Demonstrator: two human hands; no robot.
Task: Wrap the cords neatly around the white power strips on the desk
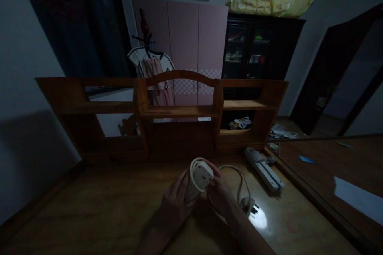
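My left hand (pixel 176 201) is wrapped round a white power strip (pixel 202 175), which is tilted up above the desk. A loop of its pale cord (pixel 192 167) runs round the strip near the end. At that end my right hand (pixel 220 189) is closed, its fingers pinching the cord against the strip's side. The rest of the cord curves over the desk to a plug (pixel 247 206) with its prongs showing, beside a bright spot of light. Further right lies a second power strip (pixel 267 173) with its cord wound round one end.
A wooden shelf unit (pixel 179 112) stands along the back of the desk (pixel 119 203). A raised edge (pixel 311 203) borders the desk at right. Beyond it, paper (pixel 359 197) and a small blue packet (pixel 306 159) lie on a brown surface. The room is dim.
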